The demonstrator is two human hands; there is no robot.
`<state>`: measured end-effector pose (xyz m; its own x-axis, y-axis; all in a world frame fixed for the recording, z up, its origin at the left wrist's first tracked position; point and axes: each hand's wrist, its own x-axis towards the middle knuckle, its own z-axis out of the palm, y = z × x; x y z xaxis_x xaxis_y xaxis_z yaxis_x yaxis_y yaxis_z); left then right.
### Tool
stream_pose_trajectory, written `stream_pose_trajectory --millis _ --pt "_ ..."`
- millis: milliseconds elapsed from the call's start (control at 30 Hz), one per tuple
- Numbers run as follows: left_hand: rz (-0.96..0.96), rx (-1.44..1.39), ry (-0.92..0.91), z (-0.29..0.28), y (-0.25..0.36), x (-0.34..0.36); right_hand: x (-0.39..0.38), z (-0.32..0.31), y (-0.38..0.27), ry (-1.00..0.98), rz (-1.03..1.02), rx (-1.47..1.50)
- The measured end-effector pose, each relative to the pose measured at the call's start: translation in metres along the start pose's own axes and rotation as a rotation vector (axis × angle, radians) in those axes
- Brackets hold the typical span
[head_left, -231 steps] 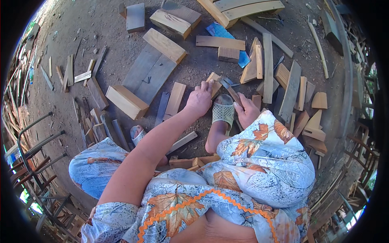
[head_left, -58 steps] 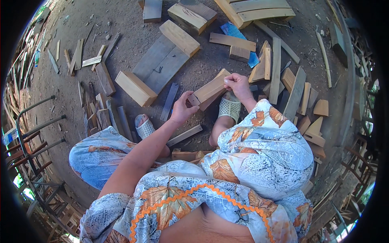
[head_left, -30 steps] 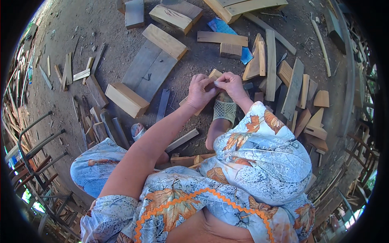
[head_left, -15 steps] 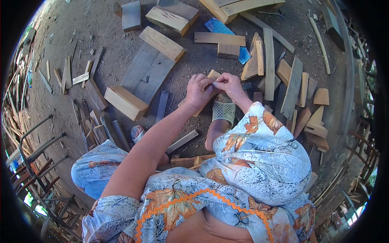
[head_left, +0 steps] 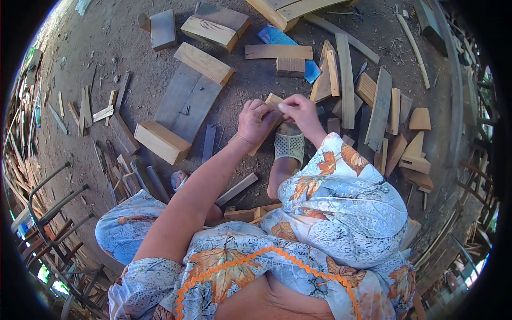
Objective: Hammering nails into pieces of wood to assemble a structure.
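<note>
My left hand (head_left: 254,122) is curled, its fingers bent together over a narrow light wooden piece (head_left: 273,100) on the ground in front of me. Whatever lies in those fingers is hidden. Just to its right, my right hand (head_left: 304,114) has thumb and fingers pinched close to the left fingertips, above the same wood. Anything in this pinch is too small to make out. Below the right hand is my foot in a pale perforated sandal (head_left: 289,145). Left of the wooden piece lies a thin grey wood strip (head_left: 209,143).
A grey plank panel with pale end blocks (head_left: 186,101) lies ahead to the left. Farther off, a blue packet (head_left: 277,36) sits beside wood offcuts. Several boards and blocks (head_left: 380,109) crowd the right side. A dark metal frame (head_left: 48,202) stands at far left.
The view has turned slightly, shifting the scene leftward. My fingertips, touching before, now show a small gap with wood visible between them. Both hands stay over the same wooden piece.
</note>
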<state>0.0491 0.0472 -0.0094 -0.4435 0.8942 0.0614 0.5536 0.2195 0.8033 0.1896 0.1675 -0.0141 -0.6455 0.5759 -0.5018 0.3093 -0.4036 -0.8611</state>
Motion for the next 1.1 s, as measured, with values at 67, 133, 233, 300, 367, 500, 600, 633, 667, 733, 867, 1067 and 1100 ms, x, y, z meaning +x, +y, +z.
stream_pose_trajectory --millis 67,133,233,300,367,500,600,633,667,733,867,1067,1100 --pt "0.027 0.009 0.013 -0.001 0.000 0.000 -0.013 -0.017 0.002 0.190 -0.253 -0.294" --pt "0.035 -0.002 0.015 -0.001 -0.001 0.000 -0.040 -0.034 0.012 0.301 -0.237 -0.510" --pt "0.027 -0.030 0.020 0.000 -0.004 -0.001 -0.082 -0.054 0.037 0.418 -0.150 -1.020" --pt "0.019 -0.049 0.019 0.000 -0.006 -0.001 -0.103 -0.062 0.052 0.416 -0.040 -1.437" --pt "0.036 -0.049 0.029 0.002 -0.006 -0.002 -0.111 -0.073 0.059 0.426 -0.003 -1.388" --pt "0.010 -0.041 0.023 0.003 -0.005 -0.002 -0.111 -0.087 0.060 0.455 0.024 -1.228" --pt "-0.004 -0.030 0.025 0.002 -0.005 -0.001 -0.112 -0.091 0.062 0.442 0.046 -1.220" --pt "0.005 -0.027 0.022 0.002 -0.005 -0.001 -0.113 -0.091 0.064 0.439 0.052 -1.217" --pt "-0.003 -0.018 0.012 0.002 -0.005 -0.001 -0.114 -0.090 0.067 0.437 0.060 -1.211" --pt "0.011 -0.018 0.027 0.002 -0.005 -0.002 -0.116 -0.086 0.069 0.438 0.078 -1.199" --pt "0.020 -0.004 0.034 0.003 -0.005 -0.002 -0.119 -0.071 0.049 0.492 0.163 -1.028" --pt "-0.022 -0.033 0.007 0.001 -0.004 -0.003 -0.116 -0.048 -0.023 0.021 -0.104 -0.262" --pt "-0.019 -0.032 -0.004 0.001 -0.004 -0.003 -0.116 -0.044 -0.028 0.043 -0.037 -0.286"
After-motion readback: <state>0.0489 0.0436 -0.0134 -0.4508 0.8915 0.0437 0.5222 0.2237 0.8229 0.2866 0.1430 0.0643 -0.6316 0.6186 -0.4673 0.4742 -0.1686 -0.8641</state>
